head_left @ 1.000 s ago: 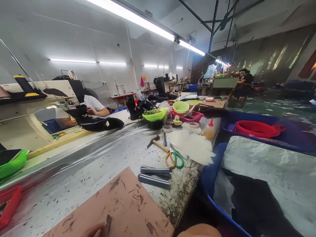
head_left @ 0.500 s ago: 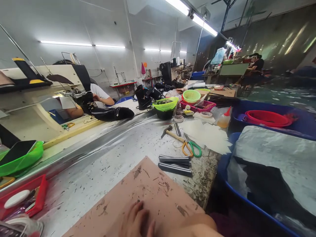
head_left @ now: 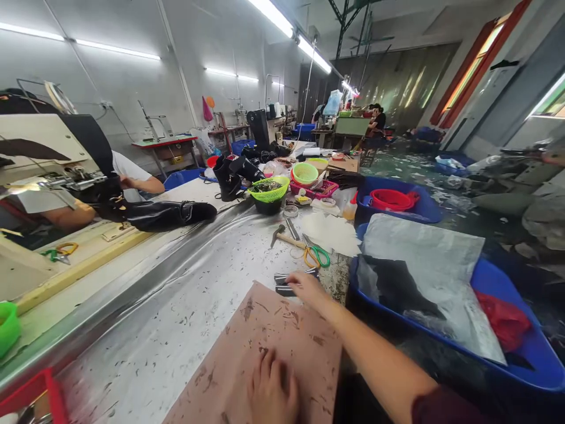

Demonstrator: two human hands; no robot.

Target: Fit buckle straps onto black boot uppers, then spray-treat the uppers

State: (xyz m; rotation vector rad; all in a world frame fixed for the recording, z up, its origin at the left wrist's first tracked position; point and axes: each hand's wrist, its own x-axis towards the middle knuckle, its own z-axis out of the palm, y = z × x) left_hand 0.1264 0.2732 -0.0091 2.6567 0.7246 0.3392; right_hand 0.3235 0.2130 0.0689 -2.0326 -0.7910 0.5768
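My left hand [head_left: 272, 391] lies flat, fingers together, on a stained pinkish-brown cutting board [head_left: 265, 330] at the near edge of the worktable [head_left: 185, 288]. My right hand [head_left: 304, 285] reaches forward over the board's far corner and rests on a small stack of dark grey strips [head_left: 286, 278]; whether its fingers grip them I cannot make out. Just beyond the strips lie scissors with orange and green handles [head_left: 314, 255] and a hammer [head_left: 282, 236].
A blue tub [head_left: 521, 365] with grey sheet and black material stands right of the table. Green baskets [head_left: 268, 191], a pink tray [head_left: 318, 189], black boots [head_left: 229, 176] and white paper pieces [head_left: 329, 231] lie farther back. A person in a white shirt [head_left: 126, 172] works at a machine on the left.
My right arm has come into view and reached out to the grey strips. My left hand stays on the board. The view has swung right.
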